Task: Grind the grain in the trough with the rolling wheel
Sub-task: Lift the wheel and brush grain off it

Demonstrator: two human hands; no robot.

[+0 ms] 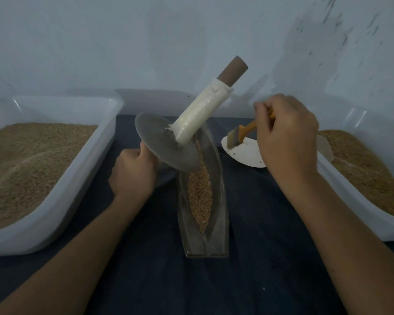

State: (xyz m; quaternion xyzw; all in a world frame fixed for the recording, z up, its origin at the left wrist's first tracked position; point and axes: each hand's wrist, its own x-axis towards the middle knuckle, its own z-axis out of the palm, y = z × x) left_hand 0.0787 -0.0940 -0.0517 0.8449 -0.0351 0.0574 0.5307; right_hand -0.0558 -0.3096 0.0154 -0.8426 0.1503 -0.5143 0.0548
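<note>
Grain (200,194) lies in a narrow heap along the groove of the trough (218,178), which stands lengthwise on the dark bench (271,212) between 2 white tubs (62,189) of the same grain. The wheel (166,144) is tilted over the trough's far end, its rim just at the grain, not yet standing upright in the groove. The left hand (132,176) has its grip closed on the wheel's near axle end, with the fingers hidden behind the disc. The taped handle (200,114) on the other side sticks up free. The right hand (287,137) pinches an orange brush (241,134) over a white scoop (243,153). To do this step well, I judge the brush should be set down, the right hand should take the free handle, the wheel should be stood upright, and then rolled back and forth with even pressure so grain stays in the groove.
</note>
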